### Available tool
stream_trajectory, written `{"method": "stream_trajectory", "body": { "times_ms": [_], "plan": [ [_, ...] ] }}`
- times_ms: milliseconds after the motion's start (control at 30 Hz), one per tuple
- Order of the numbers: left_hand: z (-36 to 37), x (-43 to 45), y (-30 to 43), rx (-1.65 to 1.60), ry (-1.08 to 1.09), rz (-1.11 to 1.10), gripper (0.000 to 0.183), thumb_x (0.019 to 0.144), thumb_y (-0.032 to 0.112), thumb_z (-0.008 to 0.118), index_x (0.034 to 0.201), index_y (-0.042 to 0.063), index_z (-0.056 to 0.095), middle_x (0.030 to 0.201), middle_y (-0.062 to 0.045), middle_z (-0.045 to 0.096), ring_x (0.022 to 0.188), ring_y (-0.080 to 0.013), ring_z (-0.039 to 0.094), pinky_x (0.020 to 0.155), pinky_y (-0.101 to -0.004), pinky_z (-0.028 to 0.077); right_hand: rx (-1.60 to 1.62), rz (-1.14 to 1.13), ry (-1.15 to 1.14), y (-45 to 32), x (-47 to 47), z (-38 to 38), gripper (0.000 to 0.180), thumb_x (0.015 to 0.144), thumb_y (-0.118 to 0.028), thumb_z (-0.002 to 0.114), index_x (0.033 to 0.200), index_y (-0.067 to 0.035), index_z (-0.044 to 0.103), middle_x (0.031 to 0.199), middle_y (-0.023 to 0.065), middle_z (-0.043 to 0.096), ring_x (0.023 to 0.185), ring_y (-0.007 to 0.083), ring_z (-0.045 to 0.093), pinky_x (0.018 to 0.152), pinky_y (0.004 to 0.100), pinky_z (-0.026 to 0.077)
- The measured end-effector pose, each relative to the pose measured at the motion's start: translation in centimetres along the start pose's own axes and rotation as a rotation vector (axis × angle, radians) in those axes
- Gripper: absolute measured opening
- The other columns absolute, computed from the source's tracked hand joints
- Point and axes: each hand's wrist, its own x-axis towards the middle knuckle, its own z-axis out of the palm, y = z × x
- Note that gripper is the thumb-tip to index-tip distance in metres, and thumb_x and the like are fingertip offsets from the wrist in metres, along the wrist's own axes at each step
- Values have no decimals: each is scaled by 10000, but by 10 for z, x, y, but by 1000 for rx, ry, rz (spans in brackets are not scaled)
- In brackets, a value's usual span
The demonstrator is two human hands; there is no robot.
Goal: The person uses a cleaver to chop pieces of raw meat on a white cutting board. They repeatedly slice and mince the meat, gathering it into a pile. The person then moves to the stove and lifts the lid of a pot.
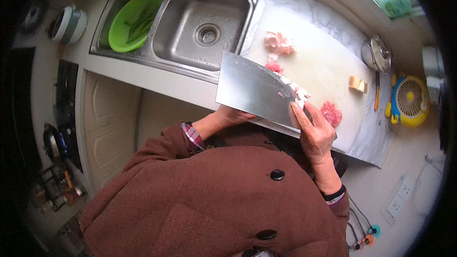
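Note:
The broad steel blade of a cleaver (pixel 255 91) is held tilted over the board's near edge, its flat end towards the sink. My right hand (pixel 316 132) grips it at the other end, with fingertips against the blade corner beside pale meat or fat scraps (pixel 301 93). Close under the blade's near edge is my left hand (pixel 234 115), its fingers partly hidden. On the white cutting board (pixel 310 57) lie a pile of pale pink fatty pieces (pixel 279 43), a small red meat piece (pixel 274 67) and a heap of red meat (pixel 331 114) right of my right hand.
Left of the board is a double steel sink (pixel 228 14); its left basin holds a green bowl (pixel 119 32) with green vegetables. A light block (pixel 357 84) lies on the board's right side. Beyond are a lidded pot (pixel 376 53), an orange-handled tool (pixel 377 96) and a yellow-blue fan (pixel 410 100).

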Motion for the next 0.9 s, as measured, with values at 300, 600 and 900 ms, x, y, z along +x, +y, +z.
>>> {"method": "stream_trajectory", "body": {
  "times_ms": [300,600,900],
  "plan": [
    [-11,20,18,-448,126,-425,186,841,20,672,1016,-14,617,981,-72,637,900,-138,642,795,-276,541,393,448,117,17,-66,-7,408,804,62,611,1177,-100,641,957,137,660,759,259,666,642,311,529],
    [40,187,44,-215,165,-419,280,730,207,761,936,26,703,835,-42,682,752,-103,625,703,-258,516,1166,1172,223,68,-102,-49,233,975,-130,535,1172,-12,499,804,8,568,507,54,447,401,208,388],
    [93,215,21,460,-30,-29,355,819,219,662,1117,28,674,1184,-140,637,1078,-231,597,930,-334,475,1519,1242,162,121,-108,-69,220,974,-156,538,1144,-40,459,872,20,520,530,76,459,417,219,405]
  ]
}}
